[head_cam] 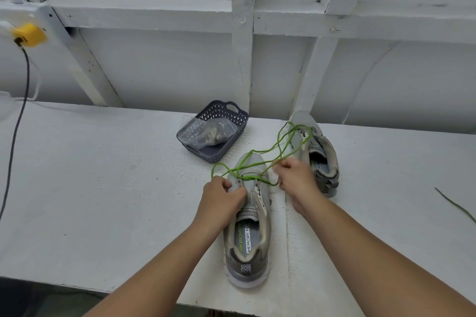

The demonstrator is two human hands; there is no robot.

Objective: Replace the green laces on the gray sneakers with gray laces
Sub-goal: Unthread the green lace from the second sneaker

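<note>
My left hand [223,194] grips the near sneaker [248,229] at its eyelets. My right hand [293,175] pinches the loosened green lace [260,162] above the table [103,175]

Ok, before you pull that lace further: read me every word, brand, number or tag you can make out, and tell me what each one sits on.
"SKECHERS", green letters on the insole of the near sneaker.
"MEMORY FOAM", white strip on that insole; the last letters are hidden.
"FO...", insole of the far sneaker; the rest is hidden.
White tag on the near sneaker: dark handwritten marks, unreadable.
White tag on the far sneaker: marks too small to read.
</note>
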